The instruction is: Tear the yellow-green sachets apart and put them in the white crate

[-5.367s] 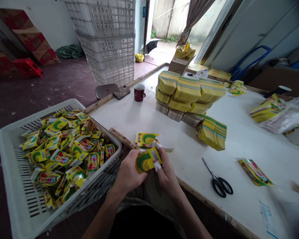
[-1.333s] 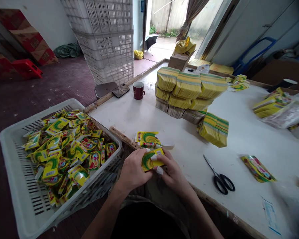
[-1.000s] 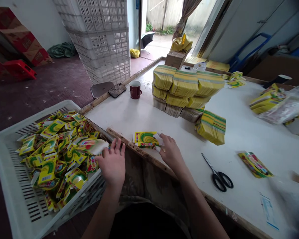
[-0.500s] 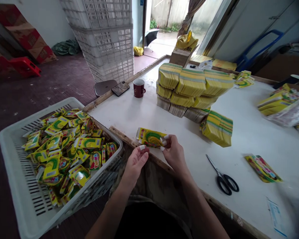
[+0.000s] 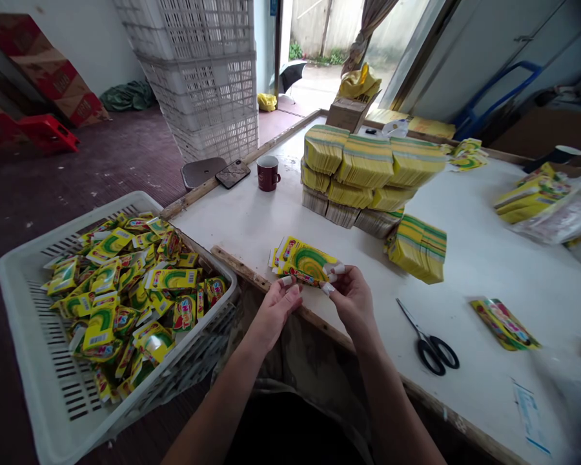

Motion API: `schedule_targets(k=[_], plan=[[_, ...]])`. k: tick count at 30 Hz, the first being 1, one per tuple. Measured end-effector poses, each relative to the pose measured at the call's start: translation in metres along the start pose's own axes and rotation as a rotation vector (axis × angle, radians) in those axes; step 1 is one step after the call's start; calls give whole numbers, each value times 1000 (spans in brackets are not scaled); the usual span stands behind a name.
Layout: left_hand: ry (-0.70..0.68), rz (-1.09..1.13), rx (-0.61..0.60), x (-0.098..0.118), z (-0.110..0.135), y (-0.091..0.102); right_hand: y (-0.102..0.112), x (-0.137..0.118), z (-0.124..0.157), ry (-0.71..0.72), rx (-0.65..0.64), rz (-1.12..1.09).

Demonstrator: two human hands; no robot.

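At the table (image 5: 244,223), the right hand (image 5: 354,302) pinches a yellow carton (image 5: 308,261) with illegible lettering (image 5: 300,275), left hand's (image 5: 277,309) grip unclear.

A daylit doorway (image 5: 314,81) opens beyond the far-left corner of the white table (image 5: 232,223), near pale walls (image 5: 84,42) and purplish floor (image 5: 130,145).

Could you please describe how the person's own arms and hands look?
Both forearms are bare, without visible sleeves or watch. The right hand wears white wraps on thumb and finger; the left hand shows one white wrap.
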State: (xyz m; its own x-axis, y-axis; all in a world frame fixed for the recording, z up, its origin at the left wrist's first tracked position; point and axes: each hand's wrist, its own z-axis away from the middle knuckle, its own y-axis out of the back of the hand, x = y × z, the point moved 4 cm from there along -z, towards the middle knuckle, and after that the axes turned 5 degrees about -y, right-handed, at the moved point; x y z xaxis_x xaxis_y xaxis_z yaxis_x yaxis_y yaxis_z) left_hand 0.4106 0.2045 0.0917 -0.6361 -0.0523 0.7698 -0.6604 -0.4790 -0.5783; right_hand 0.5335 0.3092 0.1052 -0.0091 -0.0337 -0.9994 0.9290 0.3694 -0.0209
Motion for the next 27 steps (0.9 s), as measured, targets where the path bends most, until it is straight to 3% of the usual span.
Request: schedule_targets(k=[4,8,10,13,17,19,22,27], plan=[[-62,23,-14,1,2,-5,-1,-12,12,-37,-105,-40],[-327,176,52,16,10,-4,-22,-9,35,-161,-366,-112],[-432,258,96,26,14,-2,-36,-5,47,-188,-423,-120],[-489,312,116,38,16,-1,-53,0,60,-180,-394,-105],[-570,349,201,44,17,2,-61,-7,67,-76,-305,-45],[-527,341,236,39,17,3,-60,-9,68,-28,-302,39],[-434,278,196,30,18,2,-59,-8,70,6,-299,128],[-441,226,149,28,21,0,-61,-9,73,-82,-365,-9]])
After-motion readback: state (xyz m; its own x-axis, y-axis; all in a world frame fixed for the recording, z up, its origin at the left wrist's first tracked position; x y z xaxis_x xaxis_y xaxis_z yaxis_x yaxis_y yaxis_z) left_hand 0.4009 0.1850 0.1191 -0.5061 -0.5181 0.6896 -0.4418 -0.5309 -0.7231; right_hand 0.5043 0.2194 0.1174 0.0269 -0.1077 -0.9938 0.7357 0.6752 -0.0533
